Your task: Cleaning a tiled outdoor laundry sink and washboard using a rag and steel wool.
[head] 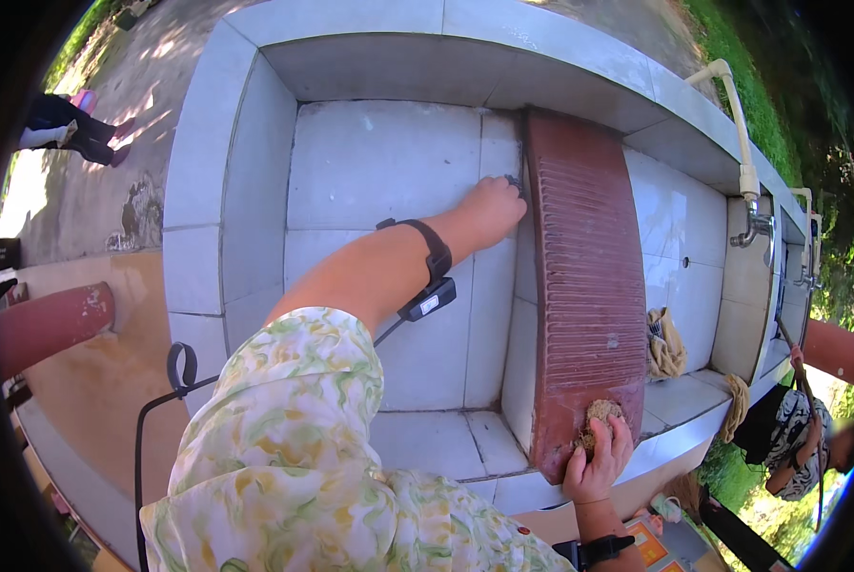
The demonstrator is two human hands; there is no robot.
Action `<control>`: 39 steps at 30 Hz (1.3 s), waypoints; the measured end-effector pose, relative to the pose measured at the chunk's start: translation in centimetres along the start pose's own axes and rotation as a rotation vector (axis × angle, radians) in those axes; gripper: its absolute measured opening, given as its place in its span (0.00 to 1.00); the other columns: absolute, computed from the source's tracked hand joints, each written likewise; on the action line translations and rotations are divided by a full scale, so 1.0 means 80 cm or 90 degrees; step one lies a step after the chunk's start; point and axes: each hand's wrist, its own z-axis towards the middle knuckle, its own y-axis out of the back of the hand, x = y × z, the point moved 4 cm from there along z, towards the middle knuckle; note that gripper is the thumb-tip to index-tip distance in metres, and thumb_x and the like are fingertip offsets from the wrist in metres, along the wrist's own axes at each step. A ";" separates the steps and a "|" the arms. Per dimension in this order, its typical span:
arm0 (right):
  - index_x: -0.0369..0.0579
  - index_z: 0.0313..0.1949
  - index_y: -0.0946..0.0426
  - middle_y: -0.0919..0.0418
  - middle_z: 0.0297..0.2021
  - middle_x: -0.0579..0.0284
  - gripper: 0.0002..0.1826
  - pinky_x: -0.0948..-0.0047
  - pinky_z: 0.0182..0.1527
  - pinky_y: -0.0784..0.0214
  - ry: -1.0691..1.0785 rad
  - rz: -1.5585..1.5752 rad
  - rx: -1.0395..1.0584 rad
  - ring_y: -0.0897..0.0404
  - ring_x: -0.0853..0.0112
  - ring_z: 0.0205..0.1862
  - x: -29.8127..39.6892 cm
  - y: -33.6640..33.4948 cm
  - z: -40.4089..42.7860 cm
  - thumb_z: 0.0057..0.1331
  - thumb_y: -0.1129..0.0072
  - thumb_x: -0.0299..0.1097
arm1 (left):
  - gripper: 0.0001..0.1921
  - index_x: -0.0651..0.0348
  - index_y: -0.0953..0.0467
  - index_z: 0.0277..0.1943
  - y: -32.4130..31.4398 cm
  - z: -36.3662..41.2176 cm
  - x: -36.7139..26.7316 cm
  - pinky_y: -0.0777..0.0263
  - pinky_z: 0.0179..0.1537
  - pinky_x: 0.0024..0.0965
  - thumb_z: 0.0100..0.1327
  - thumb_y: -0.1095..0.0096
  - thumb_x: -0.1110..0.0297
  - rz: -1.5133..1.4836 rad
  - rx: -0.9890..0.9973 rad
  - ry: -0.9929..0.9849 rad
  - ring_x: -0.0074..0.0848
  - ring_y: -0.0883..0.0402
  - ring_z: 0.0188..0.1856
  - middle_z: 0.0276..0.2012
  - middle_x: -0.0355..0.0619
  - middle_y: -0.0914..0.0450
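My left hand (pixel 497 204) reaches across the white-tiled basin (pixel 370 164), its fingers curled on a small dark thing, perhaps a scouring pad (pixel 514 183), at the tile floor beside the washboard. The ridged red washboard slab (pixel 584 272) spans the basin from back to front. At its near end my right hand (pixel 602 457) holds a tan fibrous scrubber (pixel 604 411) against the slab's smooth part. What lies under the fingers of either hand is hidden.
A plastic pipe with a metal tap (pixel 754 227) stands over the right basin. A tan cloth (pixel 666 347) lies beside the slab, another cloth (pixel 736 407) over the front ledge. A person (pixel 802 436) with a long stick is at the right; another person (pixel 84 132) stands far left.
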 end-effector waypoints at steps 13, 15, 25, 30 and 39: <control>0.46 0.44 0.28 0.34 0.49 0.46 0.22 0.52 0.55 0.48 -0.022 0.008 0.017 0.36 0.49 0.51 0.004 0.000 -0.001 0.47 0.49 0.35 | 0.09 0.58 0.24 0.37 0.041 0.029 0.140 0.29 0.44 0.38 0.54 0.50 0.72 0.105 -0.098 0.331 0.38 0.25 0.44 0.37 0.46 0.21; 0.46 0.44 0.28 0.34 0.49 0.46 0.22 0.52 0.55 0.47 -0.015 0.030 -0.004 0.36 0.49 0.51 0.003 0.001 -0.001 0.47 0.49 0.35 | 0.09 0.57 0.24 0.38 0.060 -0.011 0.175 0.29 0.43 0.39 0.54 0.49 0.72 0.140 -0.092 0.401 0.39 0.23 0.43 0.36 0.47 0.20; 0.45 0.46 0.30 0.35 0.50 0.44 0.23 0.53 0.56 0.48 -0.011 0.016 0.002 0.37 0.48 0.53 0.002 0.001 -0.001 0.47 0.49 0.31 | 0.08 0.59 0.24 0.37 0.076 -0.097 0.236 0.31 0.46 0.40 0.55 0.50 0.70 0.054 -0.169 0.590 0.45 0.24 0.42 0.37 0.55 0.21; 0.44 0.46 0.30 0.35 0.50 0.44 0.23 0.52 0.56 0.48 -0.009 0.016 0.008 0.37 0.48 0.53 0.005 0.004 0.001 0.47 0.49 0.32 | 0.09 0.58 0.22 0.35 0.033 0.036 0.148 0.30 0.46 0.40 0.54 0.49 0.72 0.034 -0.199 0.470 0.41 0.24 0.43 0.37 0.50 0.21; 0.46 0.44 0.28 0.34 0.48 0.46 0.23 0.52 0.54 0.47 0.004 0.005 -0.007 0.36 0.48 0.51 0.006 0.002 -0.002 0.46 0.49 0.37 | 0.08 0.58 0.22 0.34 0.015 0.078 0.104 0.30 0.45 0.38 0.55 0.50 0.72 0.018 -0.129 0.165 0.39 0.25 0.43 0.37 0.48 0.21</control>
